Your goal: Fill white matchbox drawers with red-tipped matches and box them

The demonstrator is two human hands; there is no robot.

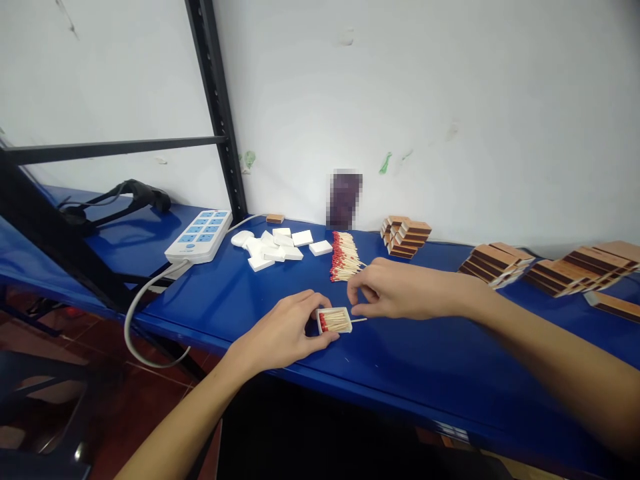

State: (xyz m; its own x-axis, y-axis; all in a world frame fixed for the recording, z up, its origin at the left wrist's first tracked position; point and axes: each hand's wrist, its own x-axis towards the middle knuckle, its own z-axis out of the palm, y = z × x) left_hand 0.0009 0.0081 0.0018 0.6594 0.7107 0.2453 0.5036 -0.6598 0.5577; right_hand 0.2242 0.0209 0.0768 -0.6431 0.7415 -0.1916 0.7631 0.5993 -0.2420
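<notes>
Tray (pixel 346 331) sits near the front edge of the desk (pixel 235 290): probably light and easily crushed, best held softly by its side walls. Left hand (pixel 293 328) clamps it between thumb and fingers, from 9 o'clock; right hand (pixel 385 290) has curled fingers at 2 o'clock, whether gripping anything I cannot tell. Counts: one loose match (pixel 359 320) at 3 o'clock, one match heap (pixel 345 259) at 12, roughly ten overlapping white boxes (pixel 291 253) at 11, three sleeve stacks (pixel 410 240) between 1 and 3.
</notes>
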